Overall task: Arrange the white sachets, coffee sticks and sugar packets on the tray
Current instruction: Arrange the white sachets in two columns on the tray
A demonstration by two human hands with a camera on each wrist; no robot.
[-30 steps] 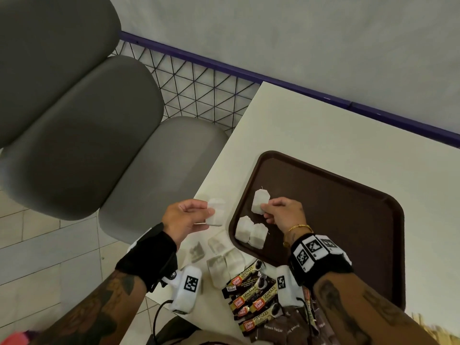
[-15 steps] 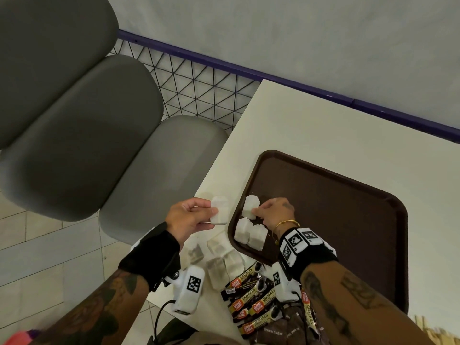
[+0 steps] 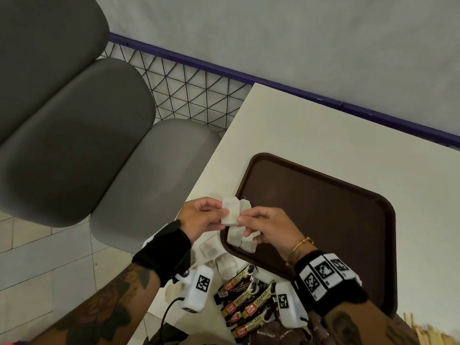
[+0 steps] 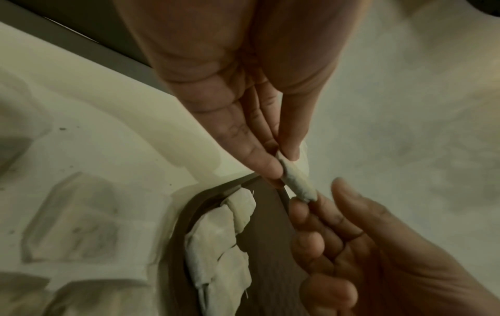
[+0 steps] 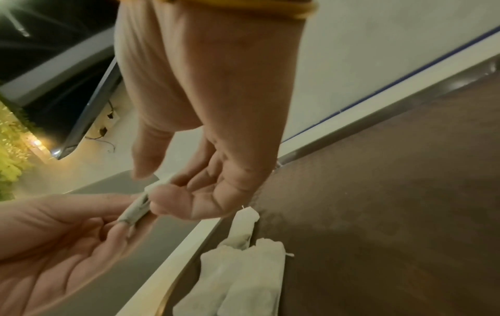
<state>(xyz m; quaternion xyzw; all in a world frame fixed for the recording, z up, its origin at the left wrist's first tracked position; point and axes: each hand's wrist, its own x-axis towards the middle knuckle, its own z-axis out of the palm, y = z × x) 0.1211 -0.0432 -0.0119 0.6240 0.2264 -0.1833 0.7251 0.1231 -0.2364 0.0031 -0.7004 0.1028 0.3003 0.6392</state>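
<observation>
At the bottom centre of the head view, black-and-gold coffee sticks (image 3: pixel 245 302) and brown sugar packets (image 3: pixel 267 333) lie loose on the cream bench (image 3: pixel 323 135), beside several pale sachets (image 3: pixel 215 255) still off the tray. Just above, the left hand (image 3: pixel 201 217) and the right hand (image 3: pixel 271 230) both pinch one small white paper sachet (image 3: pixel 230 214), fingers narrow, over the near-left rim of the brown plastic tray (image 3: pixel 336 220). Three sachets (image 3: pixel 242 239) sit inside that corner. A mistimed handover could likely drop the sachet across the rim or onto the placed ones. The bench edge lies close at left; most of the tray beyond offers open room.
</observation>
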